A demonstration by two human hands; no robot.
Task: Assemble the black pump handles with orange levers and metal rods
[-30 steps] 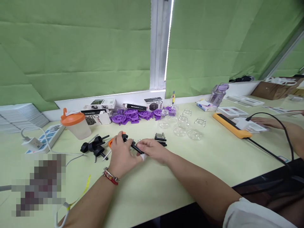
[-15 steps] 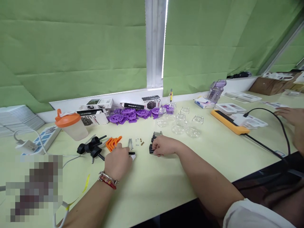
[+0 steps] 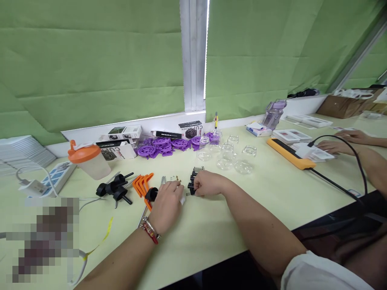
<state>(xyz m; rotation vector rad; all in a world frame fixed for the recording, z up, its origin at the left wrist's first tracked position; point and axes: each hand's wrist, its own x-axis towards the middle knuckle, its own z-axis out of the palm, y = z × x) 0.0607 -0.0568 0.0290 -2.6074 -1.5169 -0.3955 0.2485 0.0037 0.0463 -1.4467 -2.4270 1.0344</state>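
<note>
My left hand, wearing bracelets, is low over the table with its fingers curled. A small white piece shows at its right side; what the fingers hold is mostly hidden. Just left of this hand lies a black round-capped part with a metal rod, partly covered. My right hand is closed with its fingertips at a row of small black parts. A small spring lies beside those parts, and more springs lie behind them. Orange handles and metal pins lie beyond my left hand.
More black parts lie at left near an orange-lidded shaker cup. Purple pieces and boxes line the wall. Clear glass jars stand behind my right hand. At right are an orange power strip and another person's hands.
My left hand has moved right, uncovering the black round-capped part; the white piece has moved with it. My right hand stays at the black parts. Another person's second hand has come into view.
</note>
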